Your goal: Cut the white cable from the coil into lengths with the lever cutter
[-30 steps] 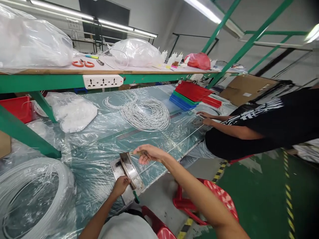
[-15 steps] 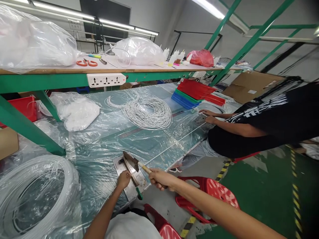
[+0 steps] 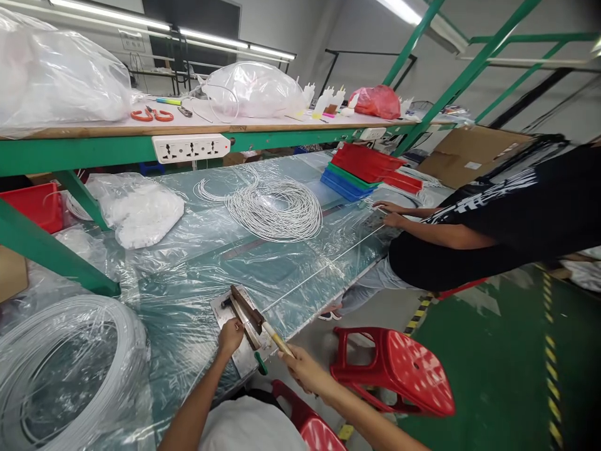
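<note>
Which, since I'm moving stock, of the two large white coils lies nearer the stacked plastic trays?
The loose white wire coil left of the red, green and blue trays; the neater white coil lies at lower left.

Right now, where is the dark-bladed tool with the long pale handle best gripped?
Probably by its long pale handle, coming from the right: it slants back and rightward, away from the dark blade, and the right hand grips its end.
</note>
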Available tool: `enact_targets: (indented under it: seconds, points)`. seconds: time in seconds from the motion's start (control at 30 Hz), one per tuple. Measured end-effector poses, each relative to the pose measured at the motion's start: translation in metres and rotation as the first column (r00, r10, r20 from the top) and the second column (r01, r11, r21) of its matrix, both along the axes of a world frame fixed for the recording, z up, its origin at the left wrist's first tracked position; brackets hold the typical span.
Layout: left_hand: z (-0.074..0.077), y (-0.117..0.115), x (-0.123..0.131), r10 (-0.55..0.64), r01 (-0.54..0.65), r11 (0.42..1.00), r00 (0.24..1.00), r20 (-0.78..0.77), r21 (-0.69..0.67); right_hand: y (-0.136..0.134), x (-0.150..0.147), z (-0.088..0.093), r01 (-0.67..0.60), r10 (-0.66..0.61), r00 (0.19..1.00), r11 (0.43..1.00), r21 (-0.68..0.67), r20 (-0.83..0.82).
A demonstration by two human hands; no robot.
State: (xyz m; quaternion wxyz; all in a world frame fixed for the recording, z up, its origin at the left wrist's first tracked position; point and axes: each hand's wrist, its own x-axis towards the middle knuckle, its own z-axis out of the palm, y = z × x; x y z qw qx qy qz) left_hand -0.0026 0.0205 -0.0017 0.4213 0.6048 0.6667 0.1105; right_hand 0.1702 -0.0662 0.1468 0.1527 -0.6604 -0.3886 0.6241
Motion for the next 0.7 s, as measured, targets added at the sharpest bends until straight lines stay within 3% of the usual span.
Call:
enact_targets:
  seconds: [0.2, 0.37, 0.6, 0.7]
  points:
    - [0.000, -0.001, 0.001, 0.020, -0.020, 1.000, 1.000, -0.003, -0.017, -0.014, 0.002, -0.029, -0.006, -0.016, 0.998, 0.949, 0.314, 0.065]
    - [0.004, -0.002, 0.002, 0.048, -0.048, 0.999, 0.999, 0.001, -0.017, -0.026, 0.005, -0.052, -0.004, -0.036, 0.994, 0.933, 0.359, 0.105]
    - [0.001, -0.002, 0.003, 0.085, -0.084, 0.996, 0.993, 0.081, -0.011, -0.033, 0.009, -0.061, -0.017, -0.054, 0.983, 0.924, 0.381, 0.175]
    - [0.001, -0.004, 0.000, 0.122, -0.121, 0.993, 0.979, 0.165, -0.011, -0.041, 0.005, -0.080, 0.000, -0.079, 0.978, 0.925, 0.380, 0.192]
